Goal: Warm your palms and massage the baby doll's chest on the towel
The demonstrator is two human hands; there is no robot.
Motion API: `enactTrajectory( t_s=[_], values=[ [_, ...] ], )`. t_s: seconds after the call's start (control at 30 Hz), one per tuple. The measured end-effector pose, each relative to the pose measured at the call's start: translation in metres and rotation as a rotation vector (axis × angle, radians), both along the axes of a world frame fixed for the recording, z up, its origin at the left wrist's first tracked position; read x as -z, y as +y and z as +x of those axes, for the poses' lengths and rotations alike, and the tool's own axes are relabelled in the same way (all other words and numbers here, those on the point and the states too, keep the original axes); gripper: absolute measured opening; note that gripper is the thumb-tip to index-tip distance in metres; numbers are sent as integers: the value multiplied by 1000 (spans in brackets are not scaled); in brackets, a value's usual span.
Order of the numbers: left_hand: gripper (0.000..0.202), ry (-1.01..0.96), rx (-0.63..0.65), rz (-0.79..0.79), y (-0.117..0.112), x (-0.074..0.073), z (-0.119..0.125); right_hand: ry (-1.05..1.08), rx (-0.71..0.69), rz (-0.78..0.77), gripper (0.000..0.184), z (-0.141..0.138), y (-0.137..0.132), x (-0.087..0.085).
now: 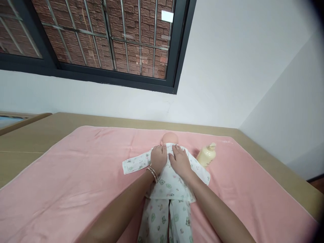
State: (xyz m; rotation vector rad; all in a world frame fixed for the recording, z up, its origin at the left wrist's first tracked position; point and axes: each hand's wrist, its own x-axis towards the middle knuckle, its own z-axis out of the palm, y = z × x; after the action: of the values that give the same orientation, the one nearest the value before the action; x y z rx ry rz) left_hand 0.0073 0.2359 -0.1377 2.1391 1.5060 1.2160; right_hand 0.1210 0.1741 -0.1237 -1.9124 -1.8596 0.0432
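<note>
A baby doll (170, 137) lies on its back on a pink towel (76, 175), head pointing away from me. It wears a white printed top (172, 184) and matching trousers (164, 219). My left hand (159, 158), with bangles on the wrist, rests on the doll's chest near the collar, fingers curled against the fabric. My right hand (180, 160) lies flat beside it on the top, fingers stretched toward the neck. Whether either hand pinches the cloth is hidden.
A cream pump bottle (207, 155) lies on the towel just right of the doll's shoulder. The towel covers a tan bed surface (37, 131) set against a white wall. A dark-framed barred window (101, 40) is above.
</note>
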Motion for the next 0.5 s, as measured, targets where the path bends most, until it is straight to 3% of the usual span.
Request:
enactTrajectory(
  t_s=[0.1, 0.27, 0.37, 0.5],
  values=[
    [44, 13, 1, -15, 1, -1, -1, -64, -59, 16, 50, -7, 4, -1],
    [44, 8, 41, 14, 0, 0, -4, -55, -172, 127, 46, -2, -21, 11],
    [42, -14, 61, 40, -2, 2, -5, -21, -141, 131, 43, 3, -27, 11],
    [32, -52, 96, 48, -2, 7, -6, -12, -69, 75, 47, 1, -13, 3]
  ],
)
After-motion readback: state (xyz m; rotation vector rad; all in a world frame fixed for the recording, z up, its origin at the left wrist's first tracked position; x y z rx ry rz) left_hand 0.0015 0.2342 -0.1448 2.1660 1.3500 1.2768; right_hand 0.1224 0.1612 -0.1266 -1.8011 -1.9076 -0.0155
